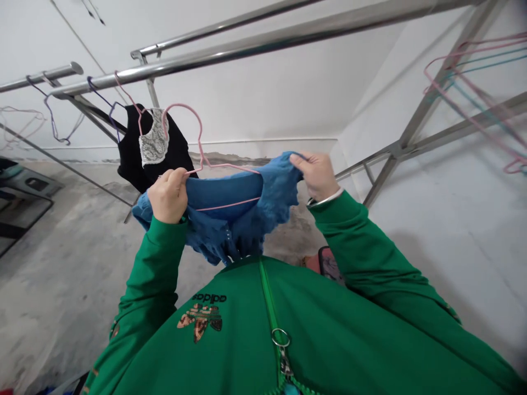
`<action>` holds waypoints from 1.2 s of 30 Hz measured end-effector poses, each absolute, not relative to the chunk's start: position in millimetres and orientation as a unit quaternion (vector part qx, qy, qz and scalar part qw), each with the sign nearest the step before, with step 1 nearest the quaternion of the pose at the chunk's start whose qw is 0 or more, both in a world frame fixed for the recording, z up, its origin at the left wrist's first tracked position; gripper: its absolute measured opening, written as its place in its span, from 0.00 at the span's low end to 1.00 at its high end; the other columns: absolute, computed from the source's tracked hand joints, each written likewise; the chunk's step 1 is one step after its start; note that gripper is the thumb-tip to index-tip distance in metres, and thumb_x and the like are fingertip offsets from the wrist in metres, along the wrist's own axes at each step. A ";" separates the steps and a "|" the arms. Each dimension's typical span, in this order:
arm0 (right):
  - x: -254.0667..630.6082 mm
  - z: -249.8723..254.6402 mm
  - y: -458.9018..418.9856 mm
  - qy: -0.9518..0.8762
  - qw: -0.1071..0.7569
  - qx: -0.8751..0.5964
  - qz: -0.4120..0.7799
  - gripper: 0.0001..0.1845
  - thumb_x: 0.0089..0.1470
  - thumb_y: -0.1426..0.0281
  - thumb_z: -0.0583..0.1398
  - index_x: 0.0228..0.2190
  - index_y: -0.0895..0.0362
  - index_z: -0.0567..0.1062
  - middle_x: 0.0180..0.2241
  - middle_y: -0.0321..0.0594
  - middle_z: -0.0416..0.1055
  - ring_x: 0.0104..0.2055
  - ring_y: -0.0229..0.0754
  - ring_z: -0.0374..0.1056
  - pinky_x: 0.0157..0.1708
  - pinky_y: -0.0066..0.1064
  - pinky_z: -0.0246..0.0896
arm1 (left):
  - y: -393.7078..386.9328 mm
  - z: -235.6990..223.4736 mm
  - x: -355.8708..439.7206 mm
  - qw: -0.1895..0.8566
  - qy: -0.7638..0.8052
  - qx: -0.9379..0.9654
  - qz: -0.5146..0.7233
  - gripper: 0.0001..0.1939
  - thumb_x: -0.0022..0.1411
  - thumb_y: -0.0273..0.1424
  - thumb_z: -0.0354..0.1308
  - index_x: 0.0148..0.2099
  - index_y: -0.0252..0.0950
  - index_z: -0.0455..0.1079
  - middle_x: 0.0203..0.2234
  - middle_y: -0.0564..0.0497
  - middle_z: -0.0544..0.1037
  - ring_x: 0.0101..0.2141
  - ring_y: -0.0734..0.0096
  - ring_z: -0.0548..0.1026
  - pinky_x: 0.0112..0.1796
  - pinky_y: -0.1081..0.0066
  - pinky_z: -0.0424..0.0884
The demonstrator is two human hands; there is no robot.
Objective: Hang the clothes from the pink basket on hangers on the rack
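A blue ruffled garment point(284, 186) is stretched between my two hands in front of my body, with small buttons down its front. Inside its neckline sits a pink wire hanger point(201, 144); the hook stands up free, apart from the rail. My left hand point(168, 195) is closed on the garment's left shoulder, close to the hanger's arm. At the other shoulder my right hand point(316, 173) pinches the blue cloth between thumb and fingers. Part of the hanger is hidden under the fabric.
A metal rail point(230, 48) crosses above my hands. On it hang a black top with white lace point(154, 140) and purple hangers point(55, 118). Pink and teal hangers point(473, 82) hang at the right. A grey machine-like object point(31, 178) stands on the floor at the left.
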State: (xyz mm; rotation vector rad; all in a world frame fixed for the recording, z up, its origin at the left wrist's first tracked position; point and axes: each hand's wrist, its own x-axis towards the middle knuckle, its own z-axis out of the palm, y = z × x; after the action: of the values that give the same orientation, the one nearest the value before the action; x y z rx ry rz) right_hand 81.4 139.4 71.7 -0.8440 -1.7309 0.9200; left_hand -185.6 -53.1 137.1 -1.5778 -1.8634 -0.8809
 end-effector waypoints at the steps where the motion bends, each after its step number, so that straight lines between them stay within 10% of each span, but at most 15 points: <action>1: 86.1 68.3 149.5 -0.683 0.485 -0.366 0.406 0.16 0.53 0.61 0.57 0.23 0.60 0.73 0.18 0.34 0.64 0.21 0.36 0.61 0.25 0.29 0.59 | -54.5 136.7 -188.1 0.271 -0.692 -0.583 -0.329 0.13 0.66 0.37 0.48 0.35 0.38 0.71 0.25 0.50 0.69 0.29 0.69 0.68 0.32 0.71 0.60; 13: 73.2 104.1 80.4 -0.864 0.352 -0.356 0.045 0.23 0.54 0.52 0.56 0.22 0.59 0.71 0.22 0.44 0.70 0.28 0.42 0.66 0.28 0.31 0.50 | -51.7 140.8 -181.2 0.272 -0.693 -0.563 -0.359 0.13 0.65 0.37 0.49 0.34 0.38 0.71 0.25 0.50 0.68 0.29 0.70 0.67 0.32 0.71 0.59; 17: 54.5 99.3 87.2 -0.860 0.286 -0.422 -0.017 0.16 0.55 0.63 0.54 0.24 0.60 0.73 0.28 0.50 0.75 0.28 0.44 0.66 0.27 0.32 0.44 | -48.7 139.4 -169.3 0.286 -0.689 -0.568 -0.348 0.13 0.66 0.36 0.49 0.34 0.38 0.71 0.24 0.51 0.67 0.27 0.70 0.66 0.30 0.71 0.57; 26: 66.6 117.8 67.2 -0.926 0.267 -0.245 0.106 0.20 0.58 0.62 0.52 0.20 0.56 0.72 0.21 0.40 0.71 0.25 0.39 0.65 0.25 0.29 0.49 | -45.9 131.1 -166.7 0.324 -0.717 -0.532 -0.311 0.14 0.67 0.34 0.46 0.35 0.39 0.72 0.23 0.49 0.65 0.26 0.68 0.64 0.28 0.69 0.56; 31: 83.8 112.2 112.0 -0.883 0.407 -0.196 0.127 0.23 0.53 0.50 0.58 0.39 0.56 0.75 0.38 0.45 0.76 0.40 0.47 0.70 0.41 0.38 0.64 | -45.9 122.0 -173.5 0.306 -0.691 -0.576 -0.310 0.18 0.69 0.35 0.42 0.37 0.40 0.72 0.24 0.49 0.68 0.26 0.69 0.66 0.29 0.69 0.60; 36: 104.9 105.9 120.2 -0.922 0.123 -0.109 0.350 0.24 0.55 0.49 0.54 0.33 0.56 0.78 0.33 0.42 0.77 0.37 0.49 0.73 0.38 0.37 0.69 | -37.1 116.3 -184.8 0.278 -0.653 -0.627 -0.321 0.21 0.70 0.38 0.39 0.38 0.39 0.73 0.25 0.47 0.72 0.28 0.69 0.71 0.30 0.69 0.65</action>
State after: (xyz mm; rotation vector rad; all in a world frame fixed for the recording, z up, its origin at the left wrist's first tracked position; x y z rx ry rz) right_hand 104.9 120.2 105.9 -0.3188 -2.6890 1.0223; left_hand -184.8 -37.1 116.3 -1.6820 -1.7537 -0.8610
